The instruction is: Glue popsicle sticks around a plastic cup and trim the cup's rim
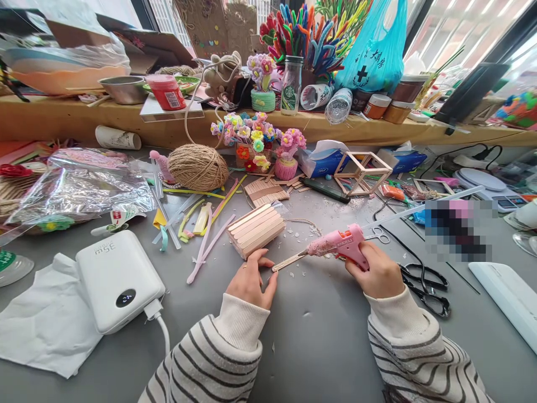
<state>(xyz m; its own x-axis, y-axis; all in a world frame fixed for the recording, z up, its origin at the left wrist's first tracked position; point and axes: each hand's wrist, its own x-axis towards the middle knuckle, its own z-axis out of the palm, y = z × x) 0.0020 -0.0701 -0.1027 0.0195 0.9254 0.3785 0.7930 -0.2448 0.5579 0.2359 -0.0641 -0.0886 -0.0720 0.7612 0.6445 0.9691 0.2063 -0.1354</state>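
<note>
My right hand (pixel 380 271) is wrapped around the handle of a pink hot glue gun (pixel 335 242), with a clear glue stick (pixel 390 214) poking out of its back. The gun's nozzle touches the right end of a flat wooden craft stick (pixel 289 261) lying on the table. At the stick's left end, the thumb and index finger of my left hand (pixel 250 280) close in on either side of it. Right behind my left hand sits a block of craft sticks side by side (pixel 257 228), partly in clear wrap.
Black-handled scissors (pixel 428 285) and a cable lie right of my right hand. A white power bank (pixel 121 282) stands left, its cable running forward. Behind are a twine ball (pixel 198 168), banded craft sticks (pixel 265 193), a wooden stick frame (pixel 364 172) and a cluttered ledge (pixel 168 123).
</note>
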